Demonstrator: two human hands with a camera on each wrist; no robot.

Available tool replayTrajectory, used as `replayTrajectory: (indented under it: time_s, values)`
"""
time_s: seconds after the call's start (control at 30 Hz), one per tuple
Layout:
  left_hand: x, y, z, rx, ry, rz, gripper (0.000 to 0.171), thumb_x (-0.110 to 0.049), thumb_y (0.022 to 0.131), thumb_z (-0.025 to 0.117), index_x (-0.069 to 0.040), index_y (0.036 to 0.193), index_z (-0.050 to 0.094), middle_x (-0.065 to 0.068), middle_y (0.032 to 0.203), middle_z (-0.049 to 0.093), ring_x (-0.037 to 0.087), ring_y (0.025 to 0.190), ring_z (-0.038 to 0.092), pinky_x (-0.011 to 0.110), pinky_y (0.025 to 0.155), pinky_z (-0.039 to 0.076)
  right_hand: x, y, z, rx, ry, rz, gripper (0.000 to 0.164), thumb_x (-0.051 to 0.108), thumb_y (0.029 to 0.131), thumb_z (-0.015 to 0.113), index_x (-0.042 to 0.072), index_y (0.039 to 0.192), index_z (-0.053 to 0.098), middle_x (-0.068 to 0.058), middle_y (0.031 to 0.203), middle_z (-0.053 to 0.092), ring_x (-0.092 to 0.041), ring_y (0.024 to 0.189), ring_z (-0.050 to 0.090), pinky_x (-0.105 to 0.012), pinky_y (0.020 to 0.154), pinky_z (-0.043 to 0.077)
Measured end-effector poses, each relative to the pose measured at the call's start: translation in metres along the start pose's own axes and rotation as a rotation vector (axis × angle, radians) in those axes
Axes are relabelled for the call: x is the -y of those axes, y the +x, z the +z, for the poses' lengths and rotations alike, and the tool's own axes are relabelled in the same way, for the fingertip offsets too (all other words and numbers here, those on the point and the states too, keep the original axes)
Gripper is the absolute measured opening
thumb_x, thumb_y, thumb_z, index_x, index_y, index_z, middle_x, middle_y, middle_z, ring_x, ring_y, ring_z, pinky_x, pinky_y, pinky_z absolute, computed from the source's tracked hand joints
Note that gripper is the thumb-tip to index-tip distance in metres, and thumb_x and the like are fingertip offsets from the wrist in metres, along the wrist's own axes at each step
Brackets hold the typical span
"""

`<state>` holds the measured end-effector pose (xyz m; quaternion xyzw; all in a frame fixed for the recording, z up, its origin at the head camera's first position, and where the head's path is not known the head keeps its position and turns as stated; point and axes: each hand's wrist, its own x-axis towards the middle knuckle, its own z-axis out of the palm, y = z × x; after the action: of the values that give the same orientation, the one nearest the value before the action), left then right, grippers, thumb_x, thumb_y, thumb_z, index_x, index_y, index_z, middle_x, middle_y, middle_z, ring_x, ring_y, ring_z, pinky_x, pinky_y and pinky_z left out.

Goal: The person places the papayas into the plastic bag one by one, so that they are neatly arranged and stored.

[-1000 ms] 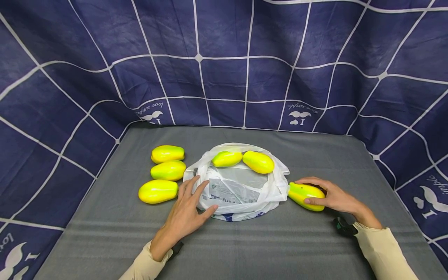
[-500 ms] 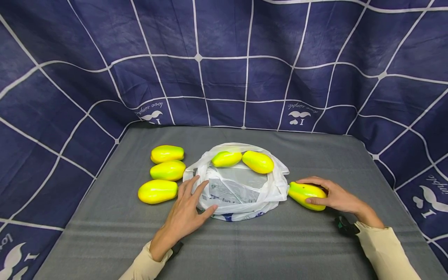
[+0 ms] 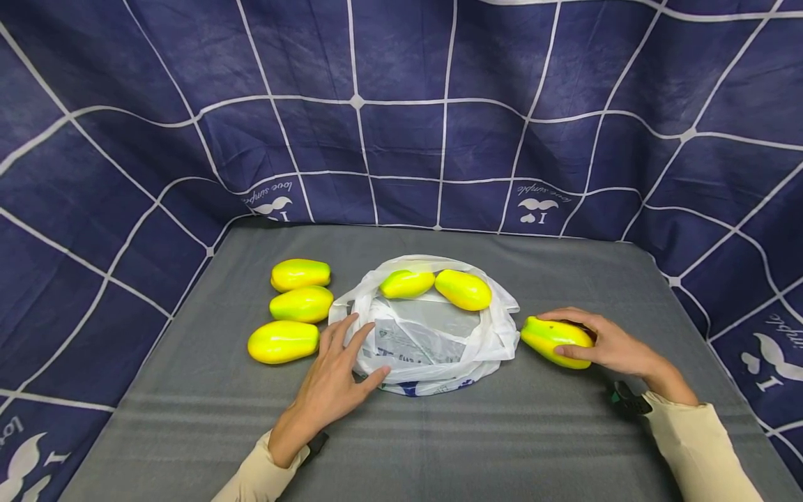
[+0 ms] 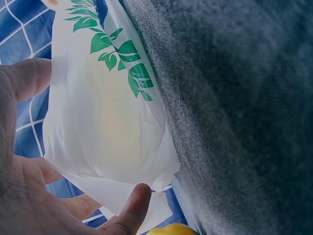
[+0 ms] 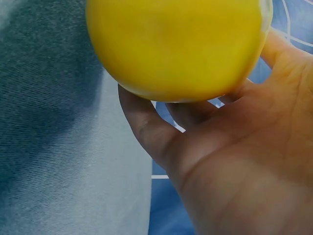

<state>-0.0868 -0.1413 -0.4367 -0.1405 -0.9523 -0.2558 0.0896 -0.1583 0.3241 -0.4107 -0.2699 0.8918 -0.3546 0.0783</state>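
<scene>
A white plastic bag (image 3: 439, 382) with its mouth spread wide lies in the middle of the table. Inside, near its far rim, are two yellow-green papayas, the left papaya (image 3: 407, 284) and the right papaya (image 3: 463, 290). At the bag's left side my left hand (image 3: 332, 387) rests with spread, fairly straight fingers; the left wrist view has the bag's green leaf print (image 4: 120, 54) beside the thumb and fingers. My right hand (image 3: 617, 348) grips another papaya (image 3: 552, 340), just right of the bag. The right wrist view has this papaya's rounded end (image 5: 178, 49) between thumb and fingers.
Left of the bag, three papayas form a column: the far papaya (image 3: 300, 275), the middle papaya (image 3: 302, 304) and the near papaya (image 3: 284, 342). A grey cloth (image 3: 433, 453) covers the table. Blue curtains (image 3: 401, 139) with white lines enclose the back and sides.
My right hand and its papaya have shifted slightly right and up in the head view, leaving a small gap from the bag. The left hand and the bag stay in place.
</scene>
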Motion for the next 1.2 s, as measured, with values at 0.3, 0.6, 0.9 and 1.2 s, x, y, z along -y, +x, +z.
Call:
replayTrajectory:
  time_s: [0.3,0.6,0.9,1.2]
  values:
    - [-0.001,0.001,-0.001,0.002,-0.009,0.005,0.075,-0.046,0.084,0.078,-0.015,0.146,0.05,0.018,0.155,0.035,0.037,0.139,0.028,0.056,0.103,0.043,0.01,0.003,-0.005,-0.04,0.021,-0.027,0.055,0.013,0.087,0.078,0.022,0.138,0.059,0.003,0.131,0.063,-0.005,0.109,0.056,-0.013,0.091,0.04]
    - [-0.001,0.002,-0.002,-0.008,-0.012,0.023,0.074,-0.046,0.084,0.078,-0.014,0.146,0.05,0.019,0.155,0.035,0.038,0.138,0.03,0.056,0.103,0.043,0.015,0.009,-0.007,-0.064,0.026,-0.034,0.056,0.011,0.087,0.078,0.023,0.138,0.059,0.006,0.129,0.064,-0.007,0.104,0.058,-0.014,0.087,0.041]
    - [-0.001,0.002,-0.002,-0.009,-0.009,0.02,0.075,-0.047,0.084,0.077,-0.014,0.146,0.05,0.019,0.155,0.035,0.038,0.138,0.03,0.056,0.103,0.043,0.024,0.021,-0.006,-0.079,0.014,-0.073,0.057,0.01,0.086,0.078,0.025,0.138,0.059,0.009,0.131,0.062,-0.006,0.108,0.056,-0.014,0.089,0.04]
    - [-0.001,0.0,-0.001,-0.008,-0.02,0.014,0.075,-0.046,0.084,0.078,-0.015,0.146,0.05,0.018,0.155,0.035,0.037,0.139,0.029,0.056,0.103,0.043,0.039,0.045,-0.001,-0.049,0.004,-0.114,0.058,0.014,0.089,0.077,0.025,0.141,0.055,0.008,0.136,0.059,-0.007,0.114,0.054,-0.013,0.093,0.039]
